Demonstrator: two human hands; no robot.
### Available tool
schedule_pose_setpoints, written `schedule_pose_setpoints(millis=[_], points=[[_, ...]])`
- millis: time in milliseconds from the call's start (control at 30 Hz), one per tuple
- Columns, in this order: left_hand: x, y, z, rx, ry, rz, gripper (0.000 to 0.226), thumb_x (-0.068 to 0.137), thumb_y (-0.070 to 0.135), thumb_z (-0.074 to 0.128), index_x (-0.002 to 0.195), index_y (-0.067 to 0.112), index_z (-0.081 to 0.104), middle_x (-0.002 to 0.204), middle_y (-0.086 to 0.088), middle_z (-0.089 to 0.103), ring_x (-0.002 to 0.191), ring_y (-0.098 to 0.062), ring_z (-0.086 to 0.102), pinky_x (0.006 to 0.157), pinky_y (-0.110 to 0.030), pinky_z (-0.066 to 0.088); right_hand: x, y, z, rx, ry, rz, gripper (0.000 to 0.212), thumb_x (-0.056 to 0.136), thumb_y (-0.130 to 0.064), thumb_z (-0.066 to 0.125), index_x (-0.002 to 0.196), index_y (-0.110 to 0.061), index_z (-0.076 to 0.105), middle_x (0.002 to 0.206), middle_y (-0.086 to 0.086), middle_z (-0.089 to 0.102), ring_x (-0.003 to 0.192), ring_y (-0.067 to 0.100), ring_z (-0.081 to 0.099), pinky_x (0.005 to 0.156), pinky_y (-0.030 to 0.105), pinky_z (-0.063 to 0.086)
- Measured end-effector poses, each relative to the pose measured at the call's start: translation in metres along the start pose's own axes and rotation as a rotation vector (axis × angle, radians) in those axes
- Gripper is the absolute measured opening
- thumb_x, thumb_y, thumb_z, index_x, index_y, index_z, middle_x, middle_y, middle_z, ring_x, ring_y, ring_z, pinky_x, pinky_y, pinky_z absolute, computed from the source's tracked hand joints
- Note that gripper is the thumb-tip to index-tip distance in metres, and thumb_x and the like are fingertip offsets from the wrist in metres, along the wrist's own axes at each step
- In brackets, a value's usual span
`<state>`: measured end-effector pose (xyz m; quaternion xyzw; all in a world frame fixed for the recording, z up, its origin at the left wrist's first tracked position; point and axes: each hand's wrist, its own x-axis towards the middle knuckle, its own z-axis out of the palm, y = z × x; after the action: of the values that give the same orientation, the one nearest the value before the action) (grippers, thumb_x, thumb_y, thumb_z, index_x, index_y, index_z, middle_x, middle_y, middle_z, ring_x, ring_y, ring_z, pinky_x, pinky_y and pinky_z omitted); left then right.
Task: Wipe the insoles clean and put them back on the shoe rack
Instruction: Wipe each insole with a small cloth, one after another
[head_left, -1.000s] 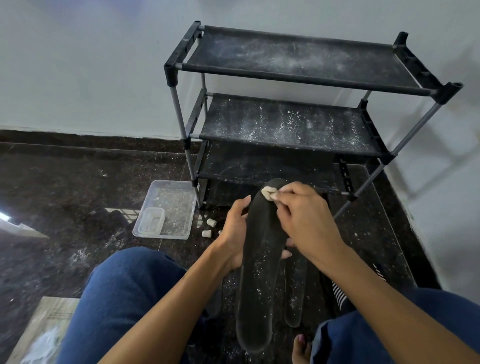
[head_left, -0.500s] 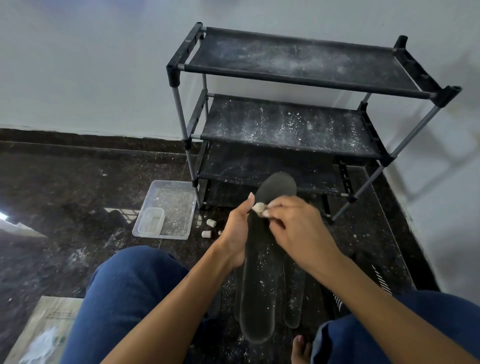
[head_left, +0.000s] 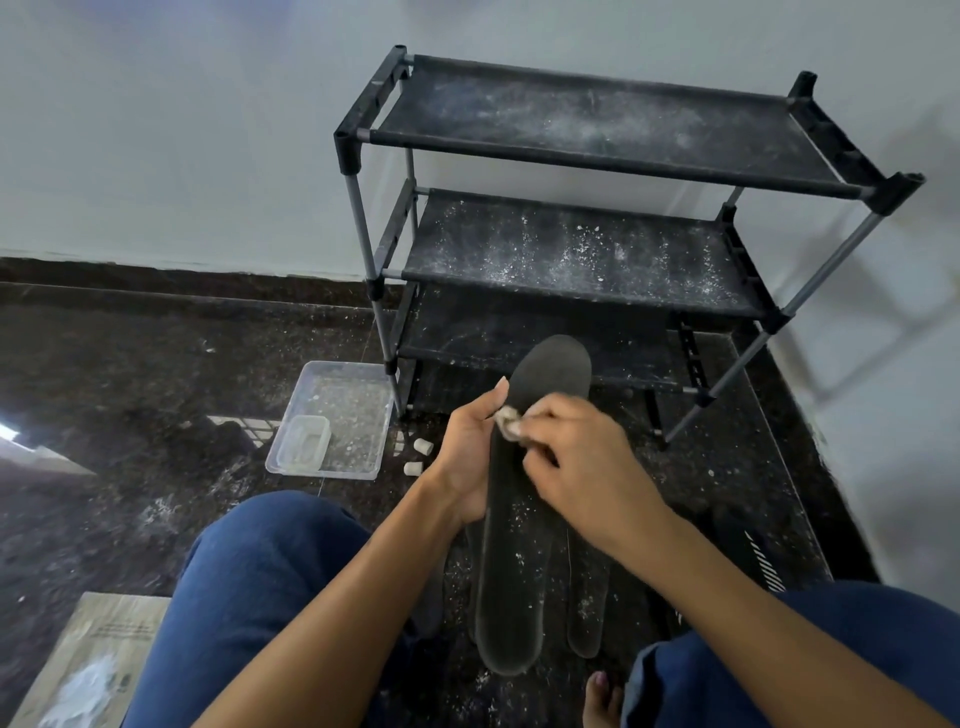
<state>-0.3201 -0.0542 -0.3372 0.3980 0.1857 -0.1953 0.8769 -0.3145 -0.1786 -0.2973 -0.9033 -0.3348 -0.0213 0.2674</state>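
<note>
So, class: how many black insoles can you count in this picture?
2. One long black foam insole is gripped by the left hand while the right hand wipes it. A second black insole lies on the floor beneath. Others may be hidden.

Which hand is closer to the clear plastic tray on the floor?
The left. The left hand grips the insole edge, just right of the clear plastic tray. The right hand, pinching a small wipe, lies farther, beyond the insole.
</note>
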Motion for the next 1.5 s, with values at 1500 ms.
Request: schedule_pose_setpoints(millis=[1500], points=[[0.003,-0.001,0.007,0.048,-0.004,-0.024,0.080,0.090,0.069,0.024,0.120,0.006,0.063,0.108,-0.015,0.069,0.097,-0.025,0.067,0.085,-0.037,0.052,-0.010,0.002,-0.011,-0.105,-0.050,0.053,0.019,0.083,-0.008,0.061,0.096,-0.012,0.073,0.096,-0.002,0.066,0.092,0.015,0.057,0.083,0.027,0.045]])
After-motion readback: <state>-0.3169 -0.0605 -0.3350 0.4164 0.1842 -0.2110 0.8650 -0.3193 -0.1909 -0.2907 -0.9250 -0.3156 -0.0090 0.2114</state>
